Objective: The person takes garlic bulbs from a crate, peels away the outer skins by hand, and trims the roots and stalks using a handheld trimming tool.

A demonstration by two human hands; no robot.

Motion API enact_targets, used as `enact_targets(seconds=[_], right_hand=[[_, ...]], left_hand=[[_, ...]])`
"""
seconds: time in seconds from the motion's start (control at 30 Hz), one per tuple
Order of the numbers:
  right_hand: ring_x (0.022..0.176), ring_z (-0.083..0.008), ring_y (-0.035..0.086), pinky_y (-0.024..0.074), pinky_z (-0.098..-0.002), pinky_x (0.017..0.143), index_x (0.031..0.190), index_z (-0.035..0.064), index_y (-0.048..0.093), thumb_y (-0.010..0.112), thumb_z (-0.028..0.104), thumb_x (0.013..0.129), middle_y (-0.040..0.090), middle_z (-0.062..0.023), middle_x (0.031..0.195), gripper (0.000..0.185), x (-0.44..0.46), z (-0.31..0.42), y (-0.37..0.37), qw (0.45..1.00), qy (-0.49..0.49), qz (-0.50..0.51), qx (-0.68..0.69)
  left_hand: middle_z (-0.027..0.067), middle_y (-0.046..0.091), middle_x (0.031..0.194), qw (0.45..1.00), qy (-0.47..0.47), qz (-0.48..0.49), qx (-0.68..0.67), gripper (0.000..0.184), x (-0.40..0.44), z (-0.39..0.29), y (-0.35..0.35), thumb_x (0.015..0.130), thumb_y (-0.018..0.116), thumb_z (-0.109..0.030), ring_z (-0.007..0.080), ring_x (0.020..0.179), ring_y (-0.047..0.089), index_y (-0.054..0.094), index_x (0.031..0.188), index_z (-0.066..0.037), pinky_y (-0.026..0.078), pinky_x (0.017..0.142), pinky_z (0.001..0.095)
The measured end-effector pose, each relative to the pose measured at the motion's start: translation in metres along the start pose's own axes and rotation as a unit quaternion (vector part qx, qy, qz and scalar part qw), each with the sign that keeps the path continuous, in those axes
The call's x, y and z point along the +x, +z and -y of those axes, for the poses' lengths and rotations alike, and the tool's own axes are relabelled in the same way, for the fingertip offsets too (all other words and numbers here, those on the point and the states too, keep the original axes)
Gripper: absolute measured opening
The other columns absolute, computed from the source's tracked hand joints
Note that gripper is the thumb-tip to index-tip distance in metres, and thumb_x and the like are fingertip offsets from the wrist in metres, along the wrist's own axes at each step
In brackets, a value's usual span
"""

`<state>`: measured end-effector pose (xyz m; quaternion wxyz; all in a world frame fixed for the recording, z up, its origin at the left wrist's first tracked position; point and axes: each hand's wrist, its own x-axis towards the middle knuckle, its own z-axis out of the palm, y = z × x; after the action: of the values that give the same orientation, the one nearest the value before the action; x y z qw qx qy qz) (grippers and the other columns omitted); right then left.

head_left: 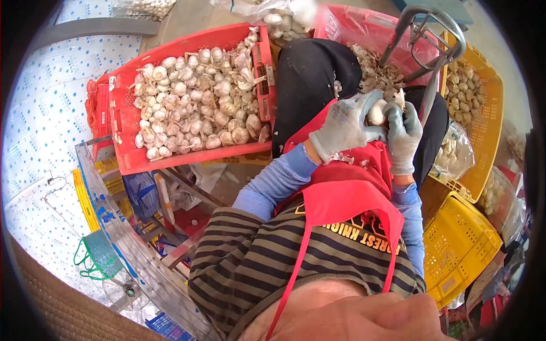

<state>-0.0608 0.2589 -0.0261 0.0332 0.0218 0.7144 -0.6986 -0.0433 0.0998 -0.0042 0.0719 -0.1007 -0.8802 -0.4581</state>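
A whitish garlic bulb [376, 113] sits between the thumb and fingers of my left hand [346, 126], which wears a pale grey work glove. My right hand [404, 136], gloved alike, is closed close beside the bulb. A pale strip of garlic skin [400, 99] sticks up at its fingertips; the exact grip is partly hidden. Both hands are above my lap, over a red apron [355, 187] with scraps of skin on it. Beyond them, loose garlic skins [378, 71] are heaped in a pink tub [355, 23].
On the left stands a red crate [190, 161] full of garlic bulbs [196, 102]. A bent metal bar frame [453, 48] rises by my right knee. Yellow crates [489, 131] stand to the right, one holding garlic. A metal rail [122, 244] curves at lower left.
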Motion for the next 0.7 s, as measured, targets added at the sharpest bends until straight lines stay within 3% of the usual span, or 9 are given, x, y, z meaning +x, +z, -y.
enact_targets(seconds=[0.23, 0.27, 0.3, 0.4, 0.47, 0.53, 0.57, 0.6, 0.7], right_hand=[[0.067, -0.0012, 0.055, 0.0435, -0.0175, 0.059, 0.107, 0.0012, 0.072, 0.068, 0.018, 0.099, 0.064, 0.0058, 0.082, 0.019, -0.010, 0.018, 0.010, 0.986, 0.026, -0.091, 0.139], [0.068, -0.0011, 0.056, 0.0420, -0.0156, 0.060, 0.107, 0.0010, 0.071, 0.067, 0.015, 0.099, 0.064, 0.0029, 0.085, 0.016, -0.007, 0.013, 0.009, 0.983, -0.003, -0.124, 0.133], [0.067, -0.0030, 0.056, 0.0420, -0.0159, 0.060, 0.107, 0.0010, 0.070, 0.065, 0.017, 0.101, 0.064, 0.0008, 0.087, 0.018, -0.002, 0.012, -0.003, 0.985, -0.116, -0.123, -0.024], [0.061, -0.0074, 0.056, 0.0417, -0.0174, 0.057, 0.108, 0.0017, 0.067, 0.057, 0.027, 0.105, 0.065, -0.0045, 0.091, 0.028, 0.020, 0.026, -0.059, 0.978, -0.113, -0.012, 0.173], [0.058, -0.0081, 0.054, 0.0408, -0.0183, 0.055, 0.112, 0.0018, 0.066, 0.053, 0.036, 0.106, 0.067, -0.0070, 0.093, 0.037, 0.025, 0.029, -0.092, 0.971, -0.017, 0.067, 0.228], [0.057, -0.0068, 0.053, 0.0402, -0.0179, 0.055, 0.117, 0.0013, 0.066, 0.057, 0.034, 0.105, 0.069, -0.0081, 0.095, 0.036, 0.015, 0.016, -0.094, 0.980, 0.048, 0.180, 0.075], [0.064, -0.0106, 0.060, 0.0482, -0.0228, 0.061, 0.124, -0.0012, 0.064, 0.064, 0.031, 0.102, 0.071, -0.0075, 0.096, 0.040, 0.015, 0.009, -0.091, 0.959, 0.123, 0.209, -0.143], [0.084, -0.0174, 0.066, 0.0543, -0.0300, 0.077, 0.132, -0.0034, 0.059, 0.071, 0.037, 0.095, 0.070, -0.0117, 0.111, 0.056, 0.011, 0.008, -0.077, 0.917, -0.144, 0.175, -0.329], [0.112, -0.0302, 0.062, 0.0502, -0.0396, 0.097, 0.140, -0.0028, 0.052, 0.072, 0.054, 0.086, 0.059, -0.0186, 0.131, 0.081, 0.005, 0.024, -0.035, 0.948, -0.246, 0.117, -0.164]], left_hand=[[0.0196, 0.072, 0.107, 0.997, 0.047, -0.052, -0.040, 0.077, 0.004, -0.009, -0.005, 0.064, 0.095, -0.029, 0.0333, 0.095, 0.072, 0.062, 0.128, 0.000, 0.058, 0.083, 0.0398], [0.0182, 0.073, 0.107, 0.996, 0.060, -0.066, -0.030, 0.076, 0.004, -0.011, -0.006, 0.065, 0.095, -0.028, 0.0307, 0.094, 0.073, 0.062, 0.127, 0.000, 0.058, 0.083, 0.0384], [0.0168, 0.073, 0.107, 0.994, 0.074, -0.079, -0.020, 0.075, 0.004, -0.011, -0.006, 0.065, 0.095, -0.027, 0.0281, 0.093, 0.073, 0.062, 0.127, 0.001, 0.058, 0.083, 0.0371], [0.0111, 0.073, 0.109, 0.931, -0.190, 0.008, -0.311, 0.069, -0.009, 0.007, -0.018, 0.069, 0.093, -0.022, 0.0179, 0.093, 0.071, 0.063, 0.127, 0.002, 0.058, 0.082, 0.0316], [0.0062, 0.070, 0.102, 0.865, -0.201, 0.021, -0.459, 0.064, -0.010, 0.015, -0.029, 0.082, 0.085, -0.033, 0.0104, 0.082, 0.066, 0.061, 0.130, 0.001, 0.055, 0.073, 0.0257], [0.0057, 0.069, 0.096, 0.796, -0.199, 0.017, -0.572, 0.059, -0.013, 0.016, -0.032, 0.087, 0.079, -0.041, 0.0101, 0.076, 0.064, 0.063, 0.126, 0.000, 0.053, 0.068, 0.0236], [0.0051, 0.068, 0.093, 0.786, -0.209, 0.037, -0.581, 0.058, -0.012, 0.017, -0.035, 0.089, 0.075, -0.045, 0.0102, 0.075, 0.064, 0.064, 0.124, -0.001, 0.052, 0.066, 0.0237], [0.0046, 0.067, 0.091, 0.774, -0.220, 0.056, -0.591, 0.057, -0.012, 0.018, -0.037, 0.091, 0.071, -0.049, 0.0103, 0.073, 0.063, 0.064, 0.123, -0.001, 0.052, 0.065, 0.0238], [0.0038, 0.064, 0.085, 0.763, -0.254, 0.108, -0.585, 0.059, -0.012, 0.014, -0.037, 0.096, 0.060, -0.057, 0.0108, 0.070, 0.063, 0.065, 0.118, -0.002, 0.051, 0.063, 0.0249]])
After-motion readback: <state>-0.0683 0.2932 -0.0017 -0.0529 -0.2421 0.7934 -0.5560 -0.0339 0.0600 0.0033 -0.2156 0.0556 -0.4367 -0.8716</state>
